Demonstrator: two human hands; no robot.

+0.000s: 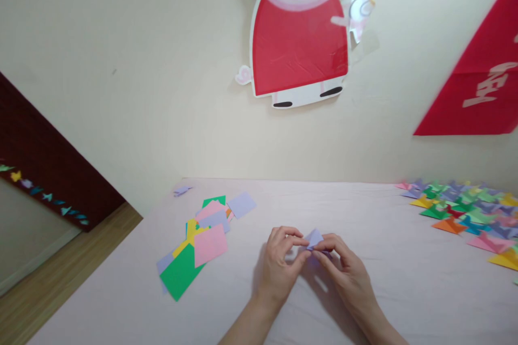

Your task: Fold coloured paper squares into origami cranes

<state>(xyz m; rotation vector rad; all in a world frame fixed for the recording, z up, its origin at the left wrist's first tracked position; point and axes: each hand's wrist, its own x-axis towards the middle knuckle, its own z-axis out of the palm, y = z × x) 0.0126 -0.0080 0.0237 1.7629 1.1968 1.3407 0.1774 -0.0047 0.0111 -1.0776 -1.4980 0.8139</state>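
Note:
A small folded piece of lavender origami paper [314, 237] is held just above the table between both hands, one corner pointing up. My left hand [279, 259] pinches its left side between thumb and fingertips. On the opposite side my right hand [343, 264] grips it in the same way, thumb below and index finger above. The fingertips cover the paper's lower edges, so its exact folds are hard to make out.
Loose paper squares [210, 245] in green, pink, yellow and lavender lie overlapped to the left. A small folded lavender piece [183, 191] rests at the table's far left corner. Many-coloured folded paper figures [465, 210] stand in rows at the right. The wall [182, 91] rises behind the table.

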